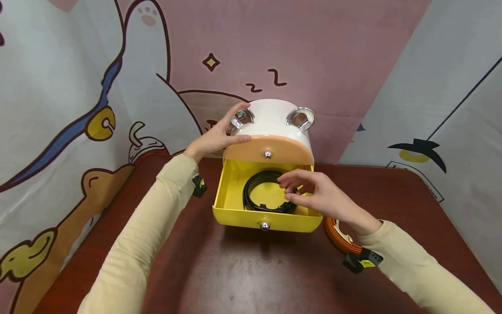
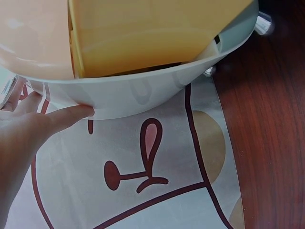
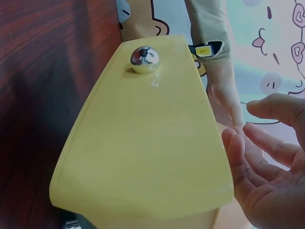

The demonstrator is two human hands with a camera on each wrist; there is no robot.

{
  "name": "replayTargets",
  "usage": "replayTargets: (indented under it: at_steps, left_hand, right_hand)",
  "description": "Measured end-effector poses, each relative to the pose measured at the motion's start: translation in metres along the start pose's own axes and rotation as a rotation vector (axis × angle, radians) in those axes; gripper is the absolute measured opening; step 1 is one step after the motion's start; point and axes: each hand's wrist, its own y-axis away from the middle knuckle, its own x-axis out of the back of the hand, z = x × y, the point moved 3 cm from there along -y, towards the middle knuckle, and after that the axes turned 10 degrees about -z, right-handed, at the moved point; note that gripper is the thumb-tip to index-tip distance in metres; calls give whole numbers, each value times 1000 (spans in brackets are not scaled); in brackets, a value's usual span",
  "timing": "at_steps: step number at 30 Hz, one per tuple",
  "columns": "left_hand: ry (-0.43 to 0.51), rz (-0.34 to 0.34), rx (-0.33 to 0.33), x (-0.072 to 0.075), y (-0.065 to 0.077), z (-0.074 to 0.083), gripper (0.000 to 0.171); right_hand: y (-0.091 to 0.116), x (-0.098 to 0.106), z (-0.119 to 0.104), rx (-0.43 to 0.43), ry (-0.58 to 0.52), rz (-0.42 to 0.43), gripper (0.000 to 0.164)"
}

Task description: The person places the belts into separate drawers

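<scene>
A white storage box (image 1: 270,114) with two chrome ears stands at the back of the table. Its peach upper drawer (image 1: 251,150) is closed, while the yellow lower drawer (image 1: 235,216) is pulled out. Inside the yellow one lies a coiled black belt (image 1: 248,192). My left hand (image 1: 215,137) rests on the box by the left ear, thumb along the front edge; in the left wrist view its straight thumb (image 2: 71,116) presses the white shell. Over the drawer's right part, my right hand (image 1: 313,192) has loosely bent fingers and holds nothing, its fingertips overlapping the belt's right side.
A coiled orange belt (image 1: 340,237) with a gold-coloured buckle lies on the dark red-brown table (image 1: 251,274), right of the drawer and partly behind my right wrist. A cartoon-printed cloth (image 1: 325,56) hangs close behind the box. The drawer's chrome knob (image 1: 265,226) sticks out toward me.
</scene>
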Motion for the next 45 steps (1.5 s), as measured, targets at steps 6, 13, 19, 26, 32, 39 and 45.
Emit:
replayTargets:
  at_steps: [6, 13, 19, 26, 32, 39, 45]
  left_hand:
    - [10, -13, 3, -1, 2, 4, 82]
    - [-13, -4, 14, -1, 0, 2, 81]
    - [-16, 11, 23, 1, 0, 0, 82]
    - [-12, 2, 10, 0, 0, 0, 82]
    - [-4, -8, 13, 0, -1, 0, 81]
    - [-2, -28, 27, 0, -3, 4, 84]
    - [-4, -33, 43, -4, 9, 28, 83]
  right_hand:
    - [3, -6, -8, 32, -13, -17, 27]
    - [6, -15, -13, 96, -30, -54, 25]
    - [6, -20, -18, 128, -42, -91, 26]
    - [7, -28, -20, 129, -59, -131, 26]
    - [10, -34, -19, 103, -77, -173, 26]
    - [13, -45, -14, 108, -110, -189, 25]
    - [13, -56, -12, 122, -99, -167, 22]
